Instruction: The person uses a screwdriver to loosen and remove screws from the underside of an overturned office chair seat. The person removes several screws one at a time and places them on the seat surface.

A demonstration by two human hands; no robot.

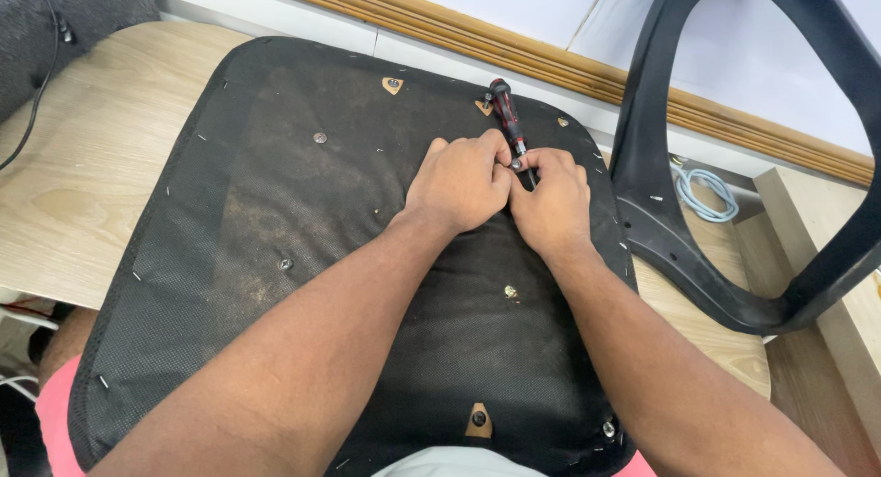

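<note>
Your upturned seat cushion [303, 257] covers most of the pale wood desk [83, 165], its near edge overhanging toward your lap and its far edge close to the wall trim [569, 68]. To your left a strip of desk is bare as far as the grey fabric [64, 18] in the corner; to your right the room is tight, since the black plastic chair back frame [734, 211] stands just beside the cushion's right edge, with a coil of pale blue cable [705, 192] behind it. The cushion's underside is black mesh fabric, dusty brown across the middle, stapled round the rim, with small tan patches showing through holes near the far and near edges. Your left hand [459, 183] and right hand [553, 202] meet near the cushion's far right part, fingers of both curled in and pinched around the lower shaft of one screwdriver [507, 119] (red and black handle, tilted away from you), its tip hidden between your knuckles. You can count two hands, one screwdriver, one frame, and about five metal fasteners [319, 138] showing on the underside, one of them near the cushion's near right corner.
</note>
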